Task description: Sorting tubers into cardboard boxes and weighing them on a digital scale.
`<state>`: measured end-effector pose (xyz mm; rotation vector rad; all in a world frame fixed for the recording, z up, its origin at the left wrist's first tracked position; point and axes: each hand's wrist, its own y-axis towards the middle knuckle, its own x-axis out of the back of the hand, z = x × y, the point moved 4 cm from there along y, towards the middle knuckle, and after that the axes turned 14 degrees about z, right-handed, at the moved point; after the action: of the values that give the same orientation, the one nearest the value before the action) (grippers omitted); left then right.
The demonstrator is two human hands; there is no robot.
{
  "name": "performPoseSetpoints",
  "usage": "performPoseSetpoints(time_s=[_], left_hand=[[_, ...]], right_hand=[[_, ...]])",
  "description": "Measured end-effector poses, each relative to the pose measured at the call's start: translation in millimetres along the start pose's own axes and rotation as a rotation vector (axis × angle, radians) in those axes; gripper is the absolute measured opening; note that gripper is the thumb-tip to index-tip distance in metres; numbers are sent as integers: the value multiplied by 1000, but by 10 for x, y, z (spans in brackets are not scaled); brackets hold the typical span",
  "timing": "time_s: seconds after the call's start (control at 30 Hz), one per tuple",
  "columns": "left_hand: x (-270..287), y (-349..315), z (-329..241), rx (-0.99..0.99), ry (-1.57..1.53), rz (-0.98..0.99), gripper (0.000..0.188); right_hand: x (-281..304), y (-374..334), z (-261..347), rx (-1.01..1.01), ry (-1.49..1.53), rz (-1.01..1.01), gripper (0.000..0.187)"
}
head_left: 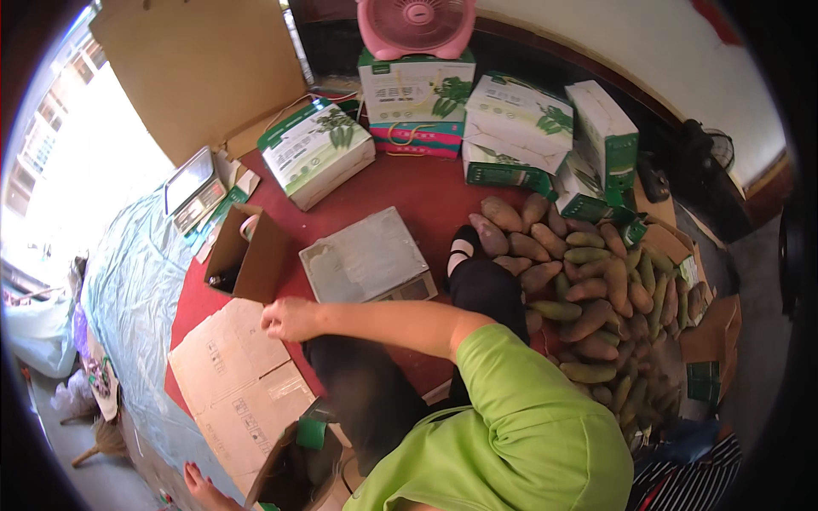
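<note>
The platform sits on the mat. Left of the platform stands a tall carton; farther left and behind it, a scale. Behind the platform, slightly left, lies a printed box; behind, slightly right, a fan rests on two stacked boxes. Tubers spread in a heap to the platform's right. Before the platform, to its left, lie a cardboard sheet and a low carton.
</note>
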<state>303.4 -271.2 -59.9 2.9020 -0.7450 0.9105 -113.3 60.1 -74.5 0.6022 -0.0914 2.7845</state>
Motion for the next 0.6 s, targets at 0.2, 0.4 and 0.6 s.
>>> performPoseSetpoints(time_s=[0.2, 0.4, 0.6], left_hand=[[-2025, -494, -2308, -408, -225, 443, 33], [-3895, -1499, -3650, -630, -207, 1039, 22], [-4885, -1666, -3232, -577, -99, 1357, 21]], right_hand=[[1241, -902, -421, -124, 211, -316, 28], [1963, -2342, -1293, -302, 309, -681, 26], [2019, -3585, -1840, -645, 491, -892, 29]])
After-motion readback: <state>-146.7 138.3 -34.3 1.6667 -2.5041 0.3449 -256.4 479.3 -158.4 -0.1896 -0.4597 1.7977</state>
